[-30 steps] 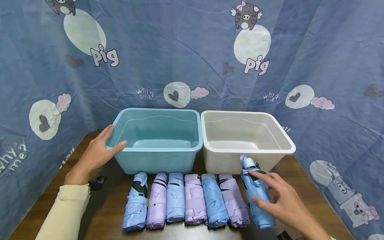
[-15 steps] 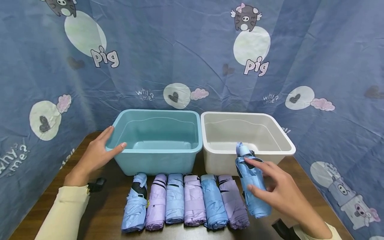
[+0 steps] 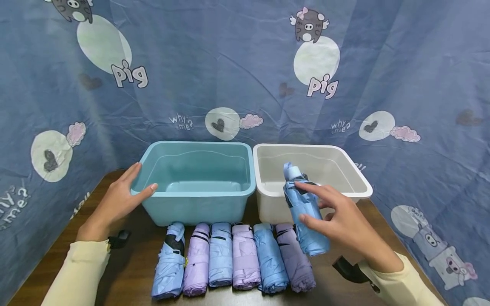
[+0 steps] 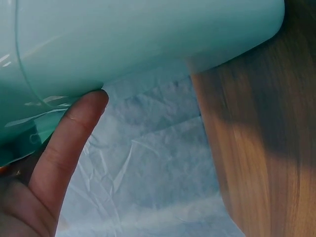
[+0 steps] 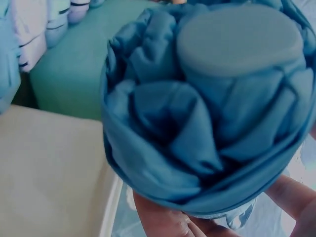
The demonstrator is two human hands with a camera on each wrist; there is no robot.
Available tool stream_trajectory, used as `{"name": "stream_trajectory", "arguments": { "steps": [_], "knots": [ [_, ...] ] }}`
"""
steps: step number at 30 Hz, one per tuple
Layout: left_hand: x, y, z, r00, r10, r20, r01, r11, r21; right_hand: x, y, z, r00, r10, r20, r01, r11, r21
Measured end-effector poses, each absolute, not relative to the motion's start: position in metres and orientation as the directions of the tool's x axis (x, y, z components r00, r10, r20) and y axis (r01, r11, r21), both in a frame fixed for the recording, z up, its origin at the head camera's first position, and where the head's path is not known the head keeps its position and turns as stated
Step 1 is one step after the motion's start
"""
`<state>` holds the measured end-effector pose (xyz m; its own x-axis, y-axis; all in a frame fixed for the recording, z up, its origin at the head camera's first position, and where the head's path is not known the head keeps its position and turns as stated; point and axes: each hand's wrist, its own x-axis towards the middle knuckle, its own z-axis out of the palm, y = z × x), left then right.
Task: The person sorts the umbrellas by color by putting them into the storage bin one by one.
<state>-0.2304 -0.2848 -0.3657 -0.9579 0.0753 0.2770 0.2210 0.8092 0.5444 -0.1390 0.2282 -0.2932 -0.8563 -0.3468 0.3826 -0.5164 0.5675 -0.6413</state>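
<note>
In the head view my right hand [image 3: 342,214] holds a folded blue umbrella [image 3: 305,214] between thumb and fingers, tilted, with its handle end over the front rim of the white bin [image 3: 264,212]. The right wrist view shows that umbrella's [image 5: 163,143] round end with bunched cloth up close. On the left, my left hand [image 3: 118,199] rests at the left rim of the teal bin [image 3: 199,208], fingers fairly straight. A finger [image 4: 74,133] touches that bin's outer wall in the left wrist view.
Several folded umbrellas, blue and lilac by turns, lie side by side before the bins, from a blue one [image 3: 168,265] to a lilac one [image 3: 294,259]. Both bins stand side by side on the wooden table [image 3: 134,272]. A patterned blue cloth [image 3: 245,63] hangs behind.
My right hand has lifted the blue umbrella off the table, moving it up and left to the white bin's front rim. The left hand stays at the teal bin.
</note>
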Motion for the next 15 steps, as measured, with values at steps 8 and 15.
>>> {"name": "stream_trajectory", "arguments": {
  "steps": [8,15],
  "knots": [
    [-0.232,-0.284,-0.363,-0.955,0.079,0.285,0.231,0.804,0.549,-0.158,0.208,-0.279,-0.873,-0.361,0.327,-0.480,0.519,-0.708],
    [-0.229,-0.284,-0.366,-0.954,0.087,0.287,0.239,0.800,0.550,-0.171,0.193,-0.271,-0.885,-0.352,0.304,-0.459,0.561,-0.689]
  ]
}}
